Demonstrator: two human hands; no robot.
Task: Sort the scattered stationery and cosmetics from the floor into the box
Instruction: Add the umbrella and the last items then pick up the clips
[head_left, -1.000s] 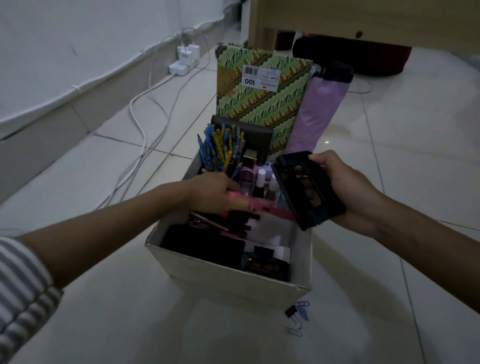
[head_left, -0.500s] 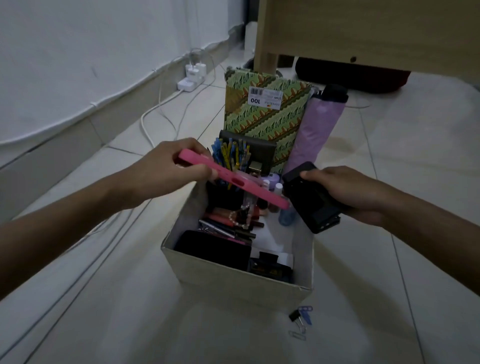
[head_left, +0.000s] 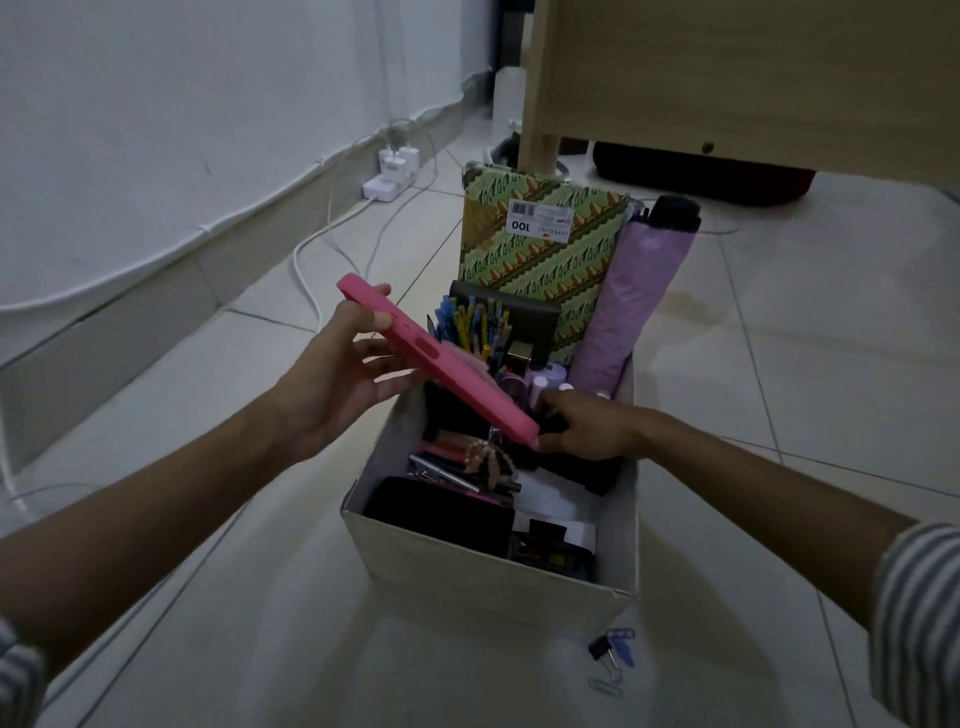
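While both hands work over the box (head_left: 483, 577), loose clips (head_left: 609, 656) lie on the floor at lower right of frame. They sit just beside the box's near right corner, apart from either hand, and the right arm passes closer to them.

Box is centre frame, near half already packed full. Right hand (head_left: 584, 431) is down inside, right of centre, fingers bent over a black item (head_left: 592, 475). Whether it grips or only rests there can't be told.

Pink case (head_left: 441, 364) is the piece in play.
- **Axis:** long axis runs diagonally from upper left down to lower right, tilted.
- **Ends:** low end is just at the right hand, above the box middle. High end is out past the box's left wall.
- **Grip:** left hand (head_left: 337, 384) pinches it near the high end, digits on both faces.

Likely next move is dropping the low end into the gap left of the right hand, and that hand probably has to clear first.

Behind, at the box's far end: upright pens (head_left: 472, 325), patterned book (head_left: 540, 249), purple umbrella (head_left: 636, 312).
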